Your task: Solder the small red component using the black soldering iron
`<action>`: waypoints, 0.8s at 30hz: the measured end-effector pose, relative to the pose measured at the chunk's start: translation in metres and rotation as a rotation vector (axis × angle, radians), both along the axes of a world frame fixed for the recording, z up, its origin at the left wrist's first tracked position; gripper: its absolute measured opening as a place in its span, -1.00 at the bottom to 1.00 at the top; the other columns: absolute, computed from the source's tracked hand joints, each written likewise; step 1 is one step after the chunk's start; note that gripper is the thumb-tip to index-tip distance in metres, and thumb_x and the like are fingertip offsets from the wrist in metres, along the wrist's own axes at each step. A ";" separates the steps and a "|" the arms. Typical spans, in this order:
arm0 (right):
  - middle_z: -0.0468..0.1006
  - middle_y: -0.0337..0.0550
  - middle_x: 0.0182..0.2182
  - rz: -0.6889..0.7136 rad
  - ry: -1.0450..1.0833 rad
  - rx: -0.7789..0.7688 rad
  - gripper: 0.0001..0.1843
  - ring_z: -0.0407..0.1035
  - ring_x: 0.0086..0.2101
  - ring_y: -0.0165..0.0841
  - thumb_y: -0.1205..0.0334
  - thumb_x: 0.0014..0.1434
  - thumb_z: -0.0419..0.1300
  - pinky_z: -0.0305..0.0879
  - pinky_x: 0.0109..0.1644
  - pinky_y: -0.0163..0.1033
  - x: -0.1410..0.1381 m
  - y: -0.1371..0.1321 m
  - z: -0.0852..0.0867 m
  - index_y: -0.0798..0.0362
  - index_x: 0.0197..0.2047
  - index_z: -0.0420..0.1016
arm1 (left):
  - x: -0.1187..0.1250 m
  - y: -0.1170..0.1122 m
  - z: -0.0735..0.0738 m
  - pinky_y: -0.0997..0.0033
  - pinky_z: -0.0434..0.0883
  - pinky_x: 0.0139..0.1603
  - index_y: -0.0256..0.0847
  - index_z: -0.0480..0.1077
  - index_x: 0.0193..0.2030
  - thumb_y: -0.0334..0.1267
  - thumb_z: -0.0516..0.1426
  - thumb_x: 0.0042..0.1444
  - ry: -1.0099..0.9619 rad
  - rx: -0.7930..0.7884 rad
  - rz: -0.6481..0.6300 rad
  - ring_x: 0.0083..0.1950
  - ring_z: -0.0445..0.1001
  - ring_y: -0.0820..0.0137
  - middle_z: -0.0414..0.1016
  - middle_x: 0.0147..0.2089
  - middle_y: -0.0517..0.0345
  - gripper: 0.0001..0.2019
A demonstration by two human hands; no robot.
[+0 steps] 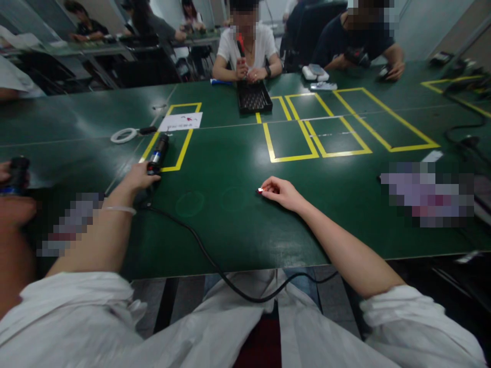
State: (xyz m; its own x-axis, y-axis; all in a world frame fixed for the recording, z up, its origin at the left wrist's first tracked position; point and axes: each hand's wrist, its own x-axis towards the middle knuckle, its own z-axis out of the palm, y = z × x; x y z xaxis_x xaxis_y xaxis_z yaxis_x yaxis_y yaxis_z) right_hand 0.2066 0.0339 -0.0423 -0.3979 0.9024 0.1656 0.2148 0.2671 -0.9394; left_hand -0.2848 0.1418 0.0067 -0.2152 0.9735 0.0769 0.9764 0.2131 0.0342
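Observation:
My left hand [138, 178] is closed around the near end of a dark cylindrical tool [159, 149] with a blue band. It lies partly over a yellow-taped rectangle, pointing away from me. A black cable [192, 232] runs from beside this hand towards my lap. Out in front of me, my right hand [282, 193] hovers at or just above the green table, its thumb and fingers pinched on a small dark reddish piece [260, 190] with a bright glint. The piece is too small to name.
Beyond the left hand lie a printed sheet [182, 121] and a coiled white cable [125, 135]. Yellow tape [293, 158] marks several areas on the green table [230, 230]. A person opposite works over a black tray [255, 99]. Another person's hand [15, 207] is at far left.

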 end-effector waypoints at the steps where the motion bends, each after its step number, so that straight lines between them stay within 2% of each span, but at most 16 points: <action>1: 0.50 -0.21 -0.40 0.001 0.000 -0.001 -0.74 0.31 -0.43 -0.43 0.09 0.12 0.27 0.28 -0.32 -0.29 0.000 0.000 0.000 0.08 -0.20 0.45 | 0.003 0.001 0.000 0.61 0.31 -0.10 -0.42 0.40 0.04 -0.35 0.35 0.01 0.001 -0.032 0.000 -0.25 0.27 0.53 0.40 -0.24 0.22 -0.55; 4: 0.50 -0.21 -0.40 0.006 0.000 -0.003 -0.75 0.31 -0.42 -0.43 0.10 0.12 0.28 0.28 -0.32 -0.29 -0.001 0.000 0.000 0.08 -0.20 0.45 | 0.015 0.001 -0.004 0.49 0.34 -0.04 -0.43 0.37 0.11 -0.22 0.29 0.10 0.010 -0.097 0.005 -0.17 0.31 0.45 0.41 -0.10 0.08 -0.52; 7: 0.50 -0.21 -0.38 0.010 0.000 -0.004 -0.75 0.32 -0.42 -0.43 0.10 0.13 0.28 0.28 -0.31 -0.29 -0.001 0.000 -0.001 0.08 -0.20 0.45 | 0.041 -0.007 -0.006 0.31 0.39 0.01 -0.41 0.32 0.16 -0.04 0.24 0.12 0.025 -0.113 0.007 -0.04 0.38 0.27 0.36 0.07 -0.12 -0.42; 10: 0.50 -0.21 -0.38 0.015 -0.006 -0.004 -0.74 0.32 -0.43 -0.44 0.08 0.13 0.28 0.29 -0.31 -0.29 -0.001 0.000 -0.001 0.07 -0.19 0.45 | 0.081 -0.024 -0.005 0.17 0.41 0.04 -0.35 0.30 0.16 0.03 0.21 0.10 0.029 -0.092 -0.028 0.06 0.41 0.09 0.30 0.16 -0.22 -0.40; 14: 0.50 -0.21 -0.39 0.015 -0.007 -0.002 -0.74 0.32 -0.43 -0.44 0.08 0.13 0.27 0.28 -0.31 -0.29 -0.001 0.000 0.000 0.08 -0.19 0.44 | 0.142 -0.050 -0.003 0.06 0.44 0.03 -0.28 0.30 0.15 0.01 0.17 0.09 -0.019 -0.038 -0.150 0.12 0.40 -0.03 0.29 0.16 -0.25 -0.44; 20: 0.48 -0.22 -0.41 -0.031 -0.045 0.045 -0.76 0.32 -0.44 -0.43 0.09 0.14 0.25 0.27 -0.32 -0.29 -0.001 -0.003 0.005 0.07 -0.21 0.43 | 0.226 -0.085 -0.008 0.08 0.45 0.01 -0.26 0.23 0.26 -0.03 0.15 0.12 -0.086 0.006 -0.369 0.13 0.38 0.01 0.28 0.17 -0.21 -0.40; 24: 0.46 -0.25 -0.45 -0.095 -0.099 0.107 -0.81 0.29 -0.48 -0.44 0.12 0.15 0.23 0.22 -0.36 -0.31 0.000 -0.004 0.007 0.06 -0.24 0.41 | 0.267 -0.102 -0.012 0.16 0.43 0.02 -0.25 0.14 0.35 -0.05 0.16 0.13 -0.131 0.025 -0.494 0.11 0.39 0.07 0.29 0.17 -0.17 -0.32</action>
